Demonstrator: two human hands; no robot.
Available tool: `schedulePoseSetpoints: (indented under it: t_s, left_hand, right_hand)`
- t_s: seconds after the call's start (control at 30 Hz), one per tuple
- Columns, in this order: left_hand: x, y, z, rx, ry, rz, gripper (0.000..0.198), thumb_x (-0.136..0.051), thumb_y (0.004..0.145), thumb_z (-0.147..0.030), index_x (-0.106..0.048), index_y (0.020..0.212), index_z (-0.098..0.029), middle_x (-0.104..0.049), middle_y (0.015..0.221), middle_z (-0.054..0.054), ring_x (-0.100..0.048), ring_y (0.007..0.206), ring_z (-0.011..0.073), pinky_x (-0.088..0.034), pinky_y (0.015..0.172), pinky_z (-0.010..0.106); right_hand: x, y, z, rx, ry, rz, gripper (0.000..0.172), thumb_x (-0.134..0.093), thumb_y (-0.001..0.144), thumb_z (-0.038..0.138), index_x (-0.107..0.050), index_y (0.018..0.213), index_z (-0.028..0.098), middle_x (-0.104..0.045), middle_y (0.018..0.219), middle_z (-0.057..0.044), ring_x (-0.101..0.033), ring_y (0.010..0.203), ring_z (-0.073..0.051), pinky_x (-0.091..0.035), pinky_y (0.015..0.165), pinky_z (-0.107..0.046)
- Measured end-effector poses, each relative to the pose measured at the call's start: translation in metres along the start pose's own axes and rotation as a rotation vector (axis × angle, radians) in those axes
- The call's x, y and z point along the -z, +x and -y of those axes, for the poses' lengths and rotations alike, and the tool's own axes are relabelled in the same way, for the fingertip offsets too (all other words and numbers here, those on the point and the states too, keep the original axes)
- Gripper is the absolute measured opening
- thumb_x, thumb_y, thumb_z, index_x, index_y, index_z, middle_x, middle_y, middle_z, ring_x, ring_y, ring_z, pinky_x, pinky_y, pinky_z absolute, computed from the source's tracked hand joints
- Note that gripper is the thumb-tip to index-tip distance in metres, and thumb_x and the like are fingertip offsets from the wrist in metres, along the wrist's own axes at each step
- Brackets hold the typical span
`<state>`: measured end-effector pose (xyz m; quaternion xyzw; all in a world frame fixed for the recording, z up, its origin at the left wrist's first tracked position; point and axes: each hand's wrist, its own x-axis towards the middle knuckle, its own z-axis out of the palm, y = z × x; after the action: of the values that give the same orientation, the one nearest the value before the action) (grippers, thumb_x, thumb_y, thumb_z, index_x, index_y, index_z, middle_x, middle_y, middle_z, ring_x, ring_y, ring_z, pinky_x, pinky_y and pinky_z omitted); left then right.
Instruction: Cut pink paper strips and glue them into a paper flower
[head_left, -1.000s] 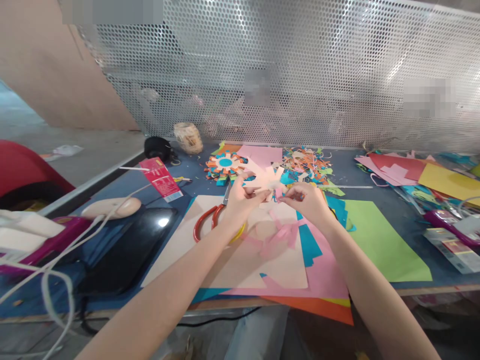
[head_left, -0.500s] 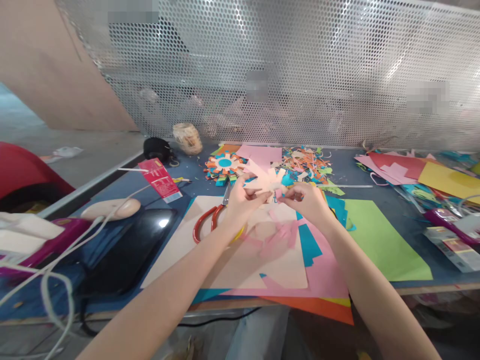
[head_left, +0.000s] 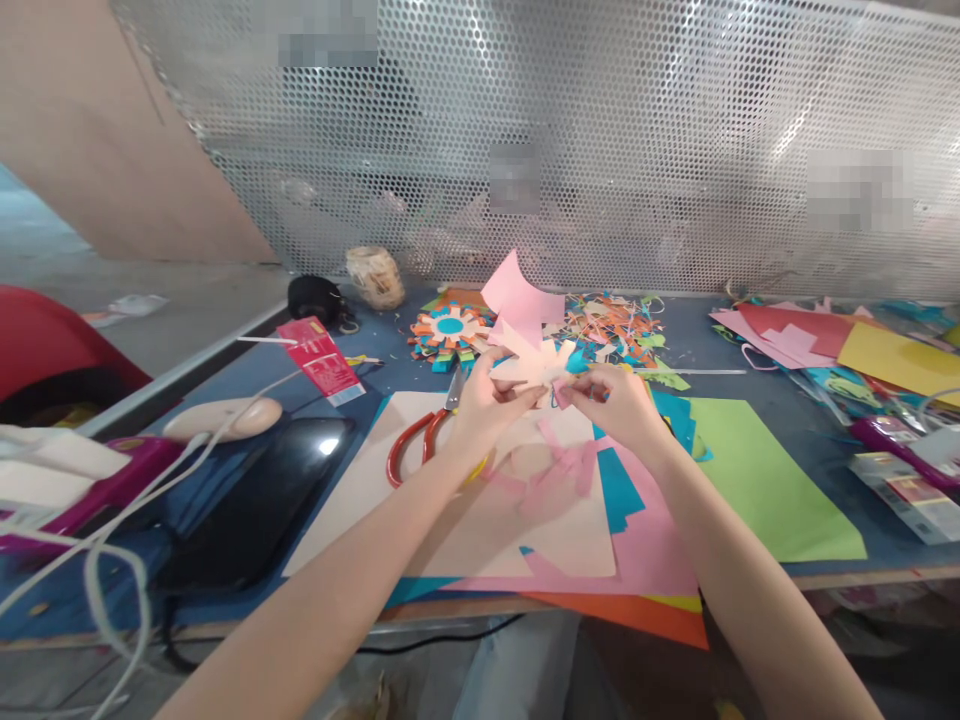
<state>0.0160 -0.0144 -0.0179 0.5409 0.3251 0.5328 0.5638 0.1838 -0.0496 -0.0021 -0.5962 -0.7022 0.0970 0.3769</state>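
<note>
My left hand (head_left: 487, 395) pinches a cream paper flower (head_left: 536, 362) with cut petals, holding it up over the sheets. In my right hand (head_left: 611, 400), thumb and finger close on a small pink paper piece (head_left: 559, 394) at the flower's near right edge. Bits of blue paper show behind the petals. Red-handled scissors (head_left: 409, 440) lie beside my left wrist, partly hidden by it. Under both hands is a cream sheet (head_left: 450, 540) with pink paper strips (head_left: 562, 475) scattered over it.
A finished-looking layered paper flower (head_left: 450, 326) lies behind my left hand, near a heap of paper shreds (head_left: 611, 325). A black phone (head_left: 259, 505) and cables are at left. Green paper (head_left: 765, 480) lies at right. A perforated metal panel (head_left: 600, 150) stands behind.
The cream flower has turned slightly in my fingers. Behind it, a pink sheet now stands up with a curved edge. Both hands stay in nearly the same place.
</note>
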Motion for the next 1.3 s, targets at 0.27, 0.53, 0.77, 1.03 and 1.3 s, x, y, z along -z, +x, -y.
schedulePoseSetpoints:
  t_s: [0.27, 0.53, 0.77, 1.03, 1.3]
  left_hand:
    - [-0.003, -0.001, -0.004, 0.010, -0.039, 0.009, 0.059, -0.076, 0.055, -0.020, -0.043, 0.103, -0.021, -0.069, 0.072, 0.001, -0.066, 0.064, 0.0181, -0.052, 0.061, 0.027]
    - [-0.004, -0.002, -0.008, 0.058, -0.022, -0.007, 0.061, -0.077, 0.054, -0.021, -0.043, 0.104, -0.021, -0.069, 0.069, 0.001, -0.066, 0.063, 0.0192, -0.053, 0.062, 0.029]
    - [-0.003, -0.002, -0.005, 0.035, -0.041, 0.009, 0.061, -0.076, 0.055, -0.021, -0.042, 0.106, -0.020, -0.068, 0.068, 0.000, -0.066, 0.063, 0.0175, -0.053, 0.065, 0.029]
    - [-0.001, 0.000, -0.003, -0.049, -0.016, -0.061, 0.050, -0.075, 0.057, -0.021, -0.047, 0.099, -0.020, -0.068, 0.075, 0.001, -0.067, 0.072, 0.0185, -0.053, 0.071, 0.032]
    - [0.008, 0.002, -0.005, -0.295, 0.280, -0.194, 0.026, -0.069, 0.066, -0.022, -0.057, 0.089, -0.020, -0.065, 0.101, 0.005, -0.065, 0.089, 0.0199, -0.051, 0.074, 0.029]
  right_hand:
    - [0.001, 0.000, 0.002, -0.009, -0.036, 0.001, 0.021, -0.059, 0.074, 0.036, -0.066, 0.062, 0.019, -0.060, 0.067, -0.001, -0.046, 0.058, -0.011, -0.035, 0.056, -0.023]
    - [0.002, 0.000, 0.004, -0.024, -0.053, -0.010, 0.023, -0.060, 0.073, 0.039, -0.066, 0.062, 0.019, -0.061, 0.068, -0.002, -0.046, 0.057, -0.011, -0.035, 0.055, -0.023]
    - [0.002, 0.001, 0.001, -0.018, -0.052, -0.014, 0.024, -0.060, 0.073, 0.040, -0.066, 0.062, 0.019, -0.061, 0.067, -0.002, -0.047, 0.058, -0.011, -0.035, 0.055, -0.024]
    - [0.003, 0.003, -0.003, -0.013, 0.050, -0.021, 0.030, -0.049, 0.080, 0.035, -0.063, 0.060, 0.017, -0.060, 0.063, -0.002, -0.050, 0.058, -0.012, -0.034, 0.053, -0.024]
    - [0.003, 0.008, -0.015, -0.248, 0.124, 0.020, 0.029, -0.048, 0.079, 0.032, -0.064, 0.060, 0.016, -0.056, 0.055, -0.001, -0.050, 0.052, -0.012, -0.032, 0.047, -0.022]
